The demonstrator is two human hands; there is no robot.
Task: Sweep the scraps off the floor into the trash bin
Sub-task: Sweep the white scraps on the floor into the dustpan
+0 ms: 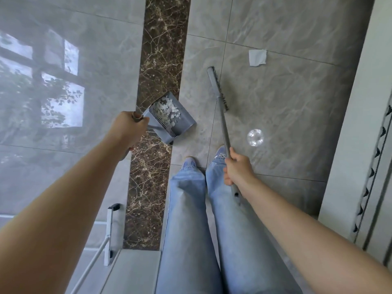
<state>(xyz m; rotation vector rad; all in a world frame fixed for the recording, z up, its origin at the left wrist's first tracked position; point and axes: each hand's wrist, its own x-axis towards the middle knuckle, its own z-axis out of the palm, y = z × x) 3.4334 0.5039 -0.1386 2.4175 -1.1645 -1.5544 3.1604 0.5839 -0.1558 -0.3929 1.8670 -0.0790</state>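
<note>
My left hand (pixel 127 129) grips the handle of a grey dustpan (pixel 182 120), which hangs tilted over the brown marble strip. White paper scraps (pixel 166 111) fill the pan. My right hand (pixel 238 169) holds the grey handle of a broom (pixel 222 115). The broom's head (pixel 216 85) rests on the grey tile ahead of my feet. One white paper scrap (pixel 257 57) lies on the floor beyond and to the right of the broom head. No trash bin is in view.
A brown marble strip (pixel 157 60) runs between glossy grey tiles. A white wall or cabinet (pixel 360 145) stands on the right. A white metal frame (pixel 109 230) and a grey surface (pixel 135 270) sit low on the left. My legs in jeans (pixel 191 219) fill the centre.
</note>
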